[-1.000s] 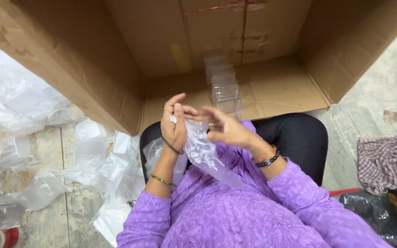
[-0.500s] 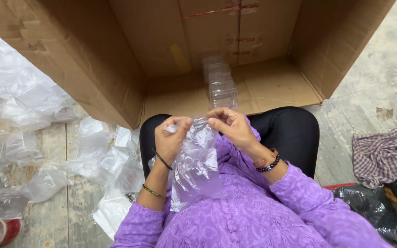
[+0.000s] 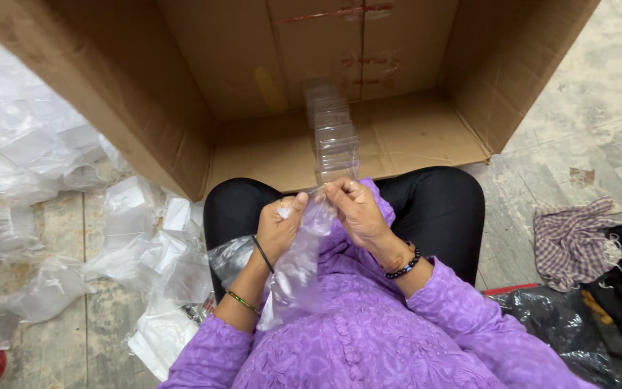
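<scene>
Bag of thin clear plastic hangs in front of the big box, just above the person's lap. The left hand pinches one top corner and the right hand pinches the other, fingers closed tight on the rim. The rest of the bag droops down soft and crinkled.

It looks very light and floppy. It has no shape of its own, so it will sag and fold wherever it is not held. The plastic looks smooth and may slip, and a hard pull could tear it. The top rim, held near both corners, looks like the best place to grip.

A row of small clear tubs sits inside the box. More loose bags lie on the floor left of the box.
</scene>
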